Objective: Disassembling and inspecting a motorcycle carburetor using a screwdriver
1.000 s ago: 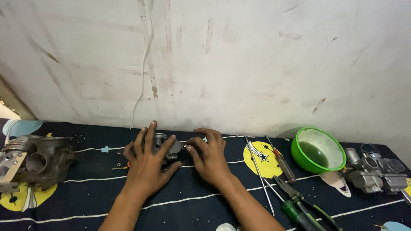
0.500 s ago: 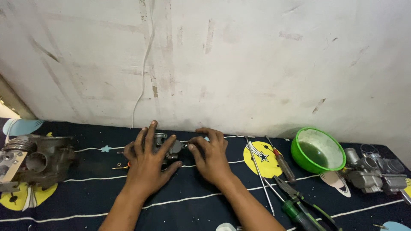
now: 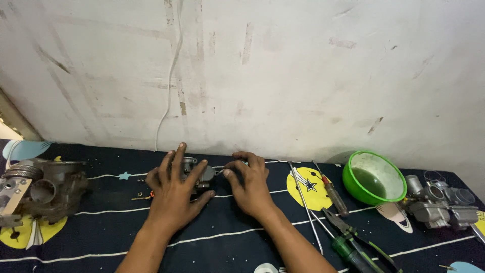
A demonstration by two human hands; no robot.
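A small grey metal carburetor (image 3: 198,171) lies on the dark patterned cloth (image 3: 227,237) near the wall. My left hand (image 3: 174,194) rests over it with fingers spread, covering most of its left side. My right hand (image 3: 250,184) sits just to its right, fingers curled, the fingertips pinching a small part at the carburetor's right end. Tiny loose parts, a spring and small rings (image 3: 144,191), lie just left of my left hand.
A larger grey carburetor body (image 3: 43,189) sits at the far left. Right of my hands lie thin rods (image 3: 305,202), a red-handled screwdriver (image 3: 331,189), green-handled pliers (image 3: 353,242), a green bowl (image 3: 374,177) and another carburetor (image 3: 439,205). A white wall with a hanging cable stands behind.
Both hands stay on the small carburetor; only a slight shift of the fingers is visible.
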